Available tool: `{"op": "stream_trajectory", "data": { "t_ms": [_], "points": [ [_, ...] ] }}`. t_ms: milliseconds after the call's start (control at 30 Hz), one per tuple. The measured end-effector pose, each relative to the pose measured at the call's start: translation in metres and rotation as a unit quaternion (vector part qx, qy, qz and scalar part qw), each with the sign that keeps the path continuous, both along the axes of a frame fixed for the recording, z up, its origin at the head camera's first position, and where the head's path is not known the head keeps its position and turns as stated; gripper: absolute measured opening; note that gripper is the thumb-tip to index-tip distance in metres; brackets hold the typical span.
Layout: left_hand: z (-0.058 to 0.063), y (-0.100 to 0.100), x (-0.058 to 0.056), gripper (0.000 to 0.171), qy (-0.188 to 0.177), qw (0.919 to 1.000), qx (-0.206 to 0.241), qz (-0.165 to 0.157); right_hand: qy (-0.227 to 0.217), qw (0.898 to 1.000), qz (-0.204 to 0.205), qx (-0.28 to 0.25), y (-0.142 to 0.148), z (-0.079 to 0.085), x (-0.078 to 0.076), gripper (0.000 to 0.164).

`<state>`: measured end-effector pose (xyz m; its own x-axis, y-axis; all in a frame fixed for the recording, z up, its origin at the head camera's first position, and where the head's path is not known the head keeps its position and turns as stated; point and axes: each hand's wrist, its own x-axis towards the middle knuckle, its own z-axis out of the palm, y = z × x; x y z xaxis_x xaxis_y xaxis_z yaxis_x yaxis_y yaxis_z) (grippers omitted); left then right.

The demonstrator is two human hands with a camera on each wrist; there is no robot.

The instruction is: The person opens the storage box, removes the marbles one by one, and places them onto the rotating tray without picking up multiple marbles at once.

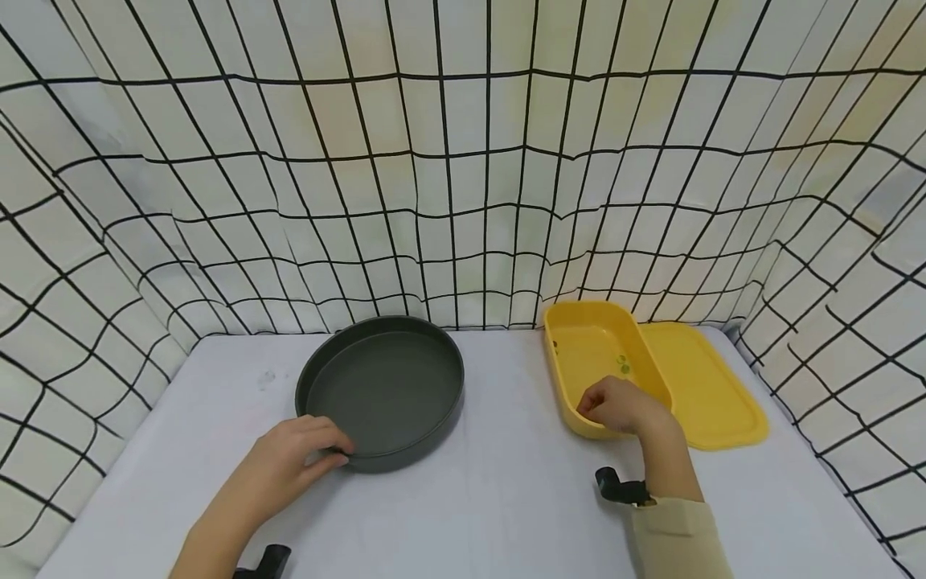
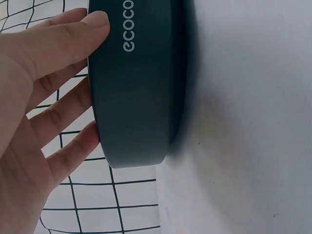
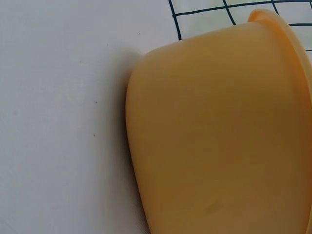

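Note:
A dark, round, shallow pan (image 1: 383, 386) sits on the left half of the table. At its near-left rim my left hand (image 1: 297, 458) pinches the edge, thumb on the outer wall and fingers over the inside. The left wrist view shows the pan's wall (image 2: 131, 107) with pale "ecoco" lettering. My right hand (image 1: 622, 404) reaches into the near end of a deep yellow tub (image 1: 553, 378), fingertips pointing down inside it. Small green pieces (image 1: 624, 364) lie on the tub's floor. I cannot tell whether the right fingers hold anything; the right wrist view shows only the tub's outer wall (image 3: 219, 126).
A flat yellow lid (image 1: 712, 394) lies along the tub's right side. White table surface (image 1: 499, 466) stretches between pan and tub. Behind and at both sides rises a white wall with black netting (image 1: 463, 161). Each wrist wears a black camera mount (image 1: 620, 487).

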<state>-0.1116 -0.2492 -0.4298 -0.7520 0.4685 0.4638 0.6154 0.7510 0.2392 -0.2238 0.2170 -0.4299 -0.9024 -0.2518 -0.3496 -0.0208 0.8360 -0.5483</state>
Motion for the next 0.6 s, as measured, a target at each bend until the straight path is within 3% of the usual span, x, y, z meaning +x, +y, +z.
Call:
{"op": "stream_trajectory", "data": {
  "t_ms": [333,600],
  "points": [
    [0.0003,0.0011,0.0015,0.030,-0.016,0.9999,0.000,0.001,0.007,1.000,-0.017,-0.002,-0.0005,-0.0020,0.0032,0.005],
    [0.0005,-0.0005,0.0021,0.027,-0.029,0.9996,0.003,0.003,0.049,0.999,-0.020,-0.011,0.0024,0.0022,0.0038,0.009]
  ]
}}
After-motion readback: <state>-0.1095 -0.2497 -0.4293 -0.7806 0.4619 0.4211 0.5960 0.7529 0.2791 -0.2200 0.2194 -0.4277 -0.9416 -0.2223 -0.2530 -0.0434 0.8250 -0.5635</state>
